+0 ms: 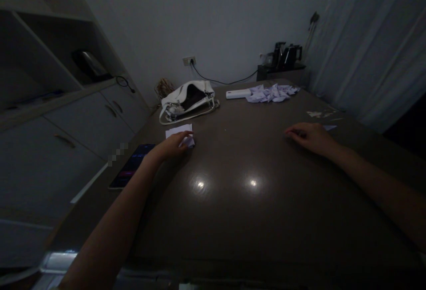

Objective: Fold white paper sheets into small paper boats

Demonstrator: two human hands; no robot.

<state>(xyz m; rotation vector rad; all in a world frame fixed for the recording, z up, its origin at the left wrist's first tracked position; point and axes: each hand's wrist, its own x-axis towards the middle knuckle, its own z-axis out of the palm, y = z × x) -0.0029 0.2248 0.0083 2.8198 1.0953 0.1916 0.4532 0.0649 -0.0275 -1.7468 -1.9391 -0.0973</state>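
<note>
Dark glossy table [233, 201] under both arms, two ceiling lights mirrored between them. Dim room: pale wall beyond the hands, curtain off past the right hand, cabinets and shelving out beyond the left arm.

White handbag [188, 100] lying open, beyond the left hand. Heap of folded white paper pieces [271, 93] far ahead, between the hands and nearer the right side, a white oblong object [238, 94] touching its left edge. Kettle set [285, 57] on a low stand behind that. Phone [131, 171], screen lit, just outside the left wrist, near the table edge. A few paper scraps [320, 114] just past the right hand.

Left hand [171, 145] reaching forward, fingers curled down and pinching the near corner of a small stack of white paper [179, 131]; stack flat on the table, directly under and ahead of the fingertips. Right hand [308, 137] resting palm down, fingers loosely together, holding nothing; well apart from the stack.

Risks, as judgement: slick surface, so likely sliding of the stack under a one-fingered pull; more than one sheet lifted at once; phone nudged off the edge by the left forearm; poor light hiding sheet edges.
</note>
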